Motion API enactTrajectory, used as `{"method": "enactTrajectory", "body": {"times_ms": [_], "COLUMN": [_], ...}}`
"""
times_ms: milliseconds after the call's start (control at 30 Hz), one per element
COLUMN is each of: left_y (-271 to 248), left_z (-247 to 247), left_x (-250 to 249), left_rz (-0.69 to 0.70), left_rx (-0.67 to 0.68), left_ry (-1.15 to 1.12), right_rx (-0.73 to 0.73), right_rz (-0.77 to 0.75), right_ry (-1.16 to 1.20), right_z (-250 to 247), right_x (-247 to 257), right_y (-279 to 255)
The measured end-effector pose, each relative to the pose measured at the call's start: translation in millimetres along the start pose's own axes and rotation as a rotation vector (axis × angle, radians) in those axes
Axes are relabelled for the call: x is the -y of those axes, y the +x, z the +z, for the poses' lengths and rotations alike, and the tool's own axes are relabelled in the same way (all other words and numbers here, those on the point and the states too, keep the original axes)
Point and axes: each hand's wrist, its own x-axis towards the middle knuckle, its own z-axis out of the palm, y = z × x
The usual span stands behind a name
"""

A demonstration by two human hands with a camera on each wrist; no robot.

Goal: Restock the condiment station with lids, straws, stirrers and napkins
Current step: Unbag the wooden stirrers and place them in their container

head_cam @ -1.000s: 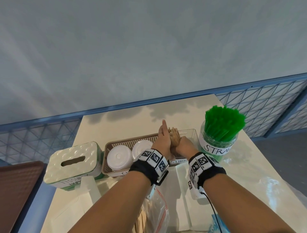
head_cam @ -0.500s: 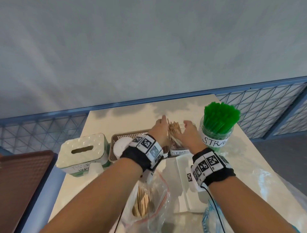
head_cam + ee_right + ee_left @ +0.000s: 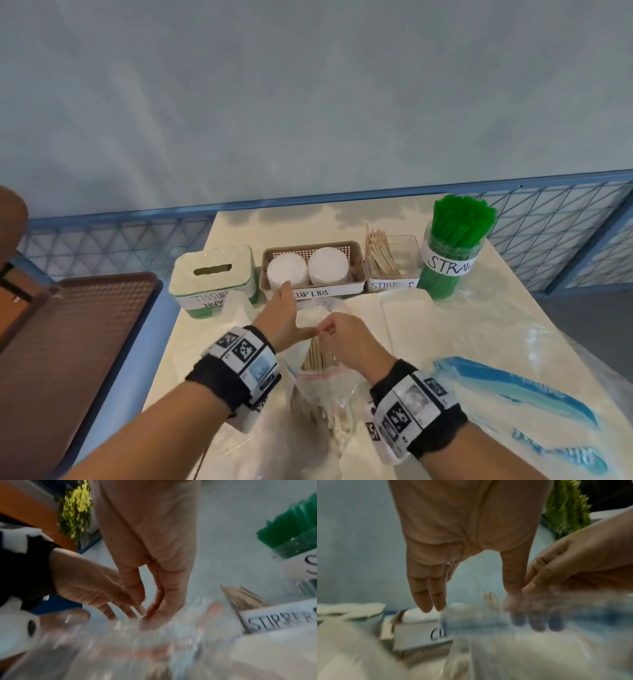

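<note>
Both hands sit at the mouth of the clear bag (image 3: 318,383) on the tabletop (image 3: 479,329), likely to reach its remaining stirrers (image 3: 317,358). The left hand (image 3: 284,318) has its grip spread, thumb at the bag's edge; the right hand (image 3: 346,339) seems to pinch the plastic, though blur leaves this unsure. The stirrer box (image 3: 392,265) stands beyond, between the lid basket (image 3: 356,270) and straw jar (image 3: 448,263).

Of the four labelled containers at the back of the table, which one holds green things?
The jar at the far right, labelled for straws: green straws stand in it. The others hold white lids, wooden stirrers or tissues.

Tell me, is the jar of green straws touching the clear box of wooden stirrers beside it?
Apart. The head view shows a strip of pale table between the jar of green straws and the clear box of wooden stirrers.
</note>
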Motion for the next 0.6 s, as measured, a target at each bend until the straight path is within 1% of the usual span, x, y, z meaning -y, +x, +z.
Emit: {"method": "enactTrajectory", "body": {"times_ms": [67,100,167,200,267,333,433,467,500,600], "left_y": [-1,0,-2,-4,-11,-17,-25,-27,-28,-31], "left_z": [23,32,41,42,42,40,39,39,39,40], "left_x": [10,13,17,17,17,16,20,21,23,28], "left_rz": [-0.087,-0.120,-0.164,-0.164,-0.120,-0.052,0.007,0.024,0.036,0.062], "left_rx": [0.039,0.029,-0.037,-0.082,-0.189,-0.249,-0.241,-0.244,-0.246,-0.228], "left_ry": [-0.045,-0.083,-0.193,-0.253,-0.361,-0.328,-0.239,-0.230,-0.222,-0.202], "right_rx": [0.067,0.092,0.116,0.119,0.105,0.077,0.033,0.025,0.014,-0.022], "right_rz": [0.015,0.017,0.029,0.056,0.100,0.097,0.065,0.087,0.119,0.172], "right_ry": [-0.178,-0.237,-0.334,-0.427,-0.635,-0.775,-0.903,-0.944,-0.960,-0.907], "right_z": [20,28,45,53,64,71,82,85,89,96], "right_x": [-1,-2,-8,-12,-18,-20,-21,-21,-22,-23], "right_y": [-5,-8,-8,-7,-4,-1,4,6,8,12]}}
